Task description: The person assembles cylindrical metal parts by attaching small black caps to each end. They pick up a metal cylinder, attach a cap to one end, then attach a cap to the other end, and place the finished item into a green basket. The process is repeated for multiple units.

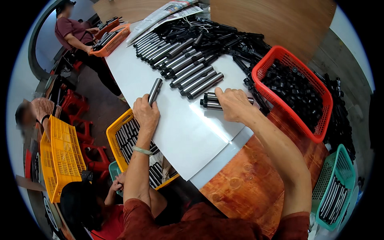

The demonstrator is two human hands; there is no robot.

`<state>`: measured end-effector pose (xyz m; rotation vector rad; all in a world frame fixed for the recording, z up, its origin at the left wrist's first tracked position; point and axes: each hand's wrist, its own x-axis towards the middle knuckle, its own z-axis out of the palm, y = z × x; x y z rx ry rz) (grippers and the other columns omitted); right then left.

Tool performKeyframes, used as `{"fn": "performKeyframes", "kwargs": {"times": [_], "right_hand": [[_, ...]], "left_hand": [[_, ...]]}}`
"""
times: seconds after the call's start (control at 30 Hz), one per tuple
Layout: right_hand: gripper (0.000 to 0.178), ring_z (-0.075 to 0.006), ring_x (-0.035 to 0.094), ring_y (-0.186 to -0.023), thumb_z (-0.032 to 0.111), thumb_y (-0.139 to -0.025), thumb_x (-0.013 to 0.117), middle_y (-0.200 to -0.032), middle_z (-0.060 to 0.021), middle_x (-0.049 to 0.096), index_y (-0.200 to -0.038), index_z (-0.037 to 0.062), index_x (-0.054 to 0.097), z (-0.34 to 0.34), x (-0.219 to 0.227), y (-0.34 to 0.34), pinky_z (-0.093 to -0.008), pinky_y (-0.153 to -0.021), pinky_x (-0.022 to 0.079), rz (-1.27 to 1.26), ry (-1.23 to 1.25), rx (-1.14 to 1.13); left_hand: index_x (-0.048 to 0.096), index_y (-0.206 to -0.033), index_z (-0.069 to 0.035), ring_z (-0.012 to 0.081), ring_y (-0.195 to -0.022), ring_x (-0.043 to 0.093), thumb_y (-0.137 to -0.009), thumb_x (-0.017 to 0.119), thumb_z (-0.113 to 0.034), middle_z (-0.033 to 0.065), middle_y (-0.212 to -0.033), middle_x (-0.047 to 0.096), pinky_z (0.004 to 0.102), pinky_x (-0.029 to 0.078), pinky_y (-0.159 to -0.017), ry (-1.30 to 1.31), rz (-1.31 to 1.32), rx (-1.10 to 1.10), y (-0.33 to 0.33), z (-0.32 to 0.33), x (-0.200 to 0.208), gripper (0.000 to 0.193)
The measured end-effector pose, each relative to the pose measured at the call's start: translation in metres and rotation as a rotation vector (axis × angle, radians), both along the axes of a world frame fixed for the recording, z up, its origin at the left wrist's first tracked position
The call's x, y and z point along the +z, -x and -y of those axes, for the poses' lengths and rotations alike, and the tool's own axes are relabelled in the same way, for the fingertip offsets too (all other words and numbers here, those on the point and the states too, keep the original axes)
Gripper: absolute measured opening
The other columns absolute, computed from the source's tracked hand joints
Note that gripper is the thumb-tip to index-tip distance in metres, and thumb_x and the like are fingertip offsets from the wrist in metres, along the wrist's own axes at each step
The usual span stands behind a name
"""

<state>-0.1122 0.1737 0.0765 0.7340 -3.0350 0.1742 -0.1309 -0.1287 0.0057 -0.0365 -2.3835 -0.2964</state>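
My left hand (145, 114) is closed around the lower part of a silver metal tube (155, 90) with a dark end, held over the table's left edge. On the white sheet (184, 140), my right hand (235, 105) is closed over a pair of silver tubes with black ends (211, 105) lying side by side. Its fingers curl over them and hide their middles. Just beyond both hands, a row of similar silver tubes (196, 76) reaches toward the back, beside a heap of black tubes (236, 42).
A red basket (286, 109) of small black caps stands at the right. A yellow basket (119, 121) of tubes sits below the table's left edge, a green basket (345, 160) at lower right. One person sits close at lower left; others are near stacked yellow baskets (64, 148) and an orange basket (116, 43).
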Motion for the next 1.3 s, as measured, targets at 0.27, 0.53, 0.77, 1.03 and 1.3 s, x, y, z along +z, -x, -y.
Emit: {"fn": "performKeyframes", "kwargs": {"times": [0.27, 0.53, 0.77, 1.03, 1.3], "right_hand": [[0.034, -0.037, 0.063, -0.071, 0.0, -0.063, 0.063, -0.077, -0.0222, 0.06, -0.093, -0.0022, 0.048, -0.016, 0.015, -0.026, -0.0442, -0.063, 0.05, -0.162, 0.105, -0.115], [0.038, -0.0429, 0.062, -0.077, 0.005, -0.061, 0.057, -0.079, -0.0293, 0.06, -0.094, -0.0104, 0.046, -0.12, 0.139, -0.137, -0.0444, -0.069, 0.05, -0.052, 0.505, -0.521], [0.046, -0.0262, 0.062, -0.074, 0.013, -0.057, 0.066, -0.082, -0.0203, 0.062, -0.097, -0.0067, 0.055, -0.299, 0.163, -0.323, -0.0359, -0.066, 0.05, -0.164, 0.375, -1.112], [0.063, -0.026, 0.061, -0.08, 0.015, -0.055, 0.068, -0.09, -0.0166, 0.058, -0.11, -0.0088, 0.05, -0.364, 0.128, -0.469, -0.034, -0.076, 0.05, -0.039, 0.844, -1.553], [0.076, -0.0401, 0.06, -0.095, 0.014, -0.064, 0.063, -0.101, -0.0292, 0.059, -0.13, -0.0088, 0.034, -0.302, 0.103, -0.432, -0.0384, -0.087, 0.047, 0.146, 0.355, -1.435]], "left_hand": [[0.062, -0.103, 0.0, 0.0326, -0.087, 0.058, -0.076, 0.062, -0.009, 0.0178, -0.092, 0.061, 0.0438, 0.047, -0.077, 0.064, 0.031, -0.01, 0.01, -0.002, -0.004, 0.028], [0.055, -0.12, -0.003, 0.0354, -0.098, 0.058, -0.089, 0.057, -0.023, 0.0175, -0.108, 0.06, 0.0429, 0.047, -0.083, 0.157, 0.1, 0.027, 0.036, 0.043, -0.036, 0.037], [0.053, -0.123, -0.002, 0.0358, -0.097, 0.057, -0.092, 0.052, -0.028, 0.0179, -0.106, 0.059, 0.0436, 0.047, -0.082, 0.245, 0.214, 0.083, 0.043, 0.034, -0.032, 0.039], [0.053, -0.121, 0.001, 0.038, -0.095, 0.058, -0.093, 0.05, -0.028, 0.0215, -0.104, 0.059, 0.0449, 0.046, -0.081, 0.321, 0.252, 0.107, 0.053, 0.047, -0.034, 0.04], [0.054, -0.121, 0.002, 0.0388, -0.097, 0.058, -0.094, 0.048, -0.03, 0.0227, -0.108, 0.061, 0.0451, 0.046, -0.084, 0.311, 0.251, 0.098, 0.071, 0.056, -0.041, 0.043]]}}
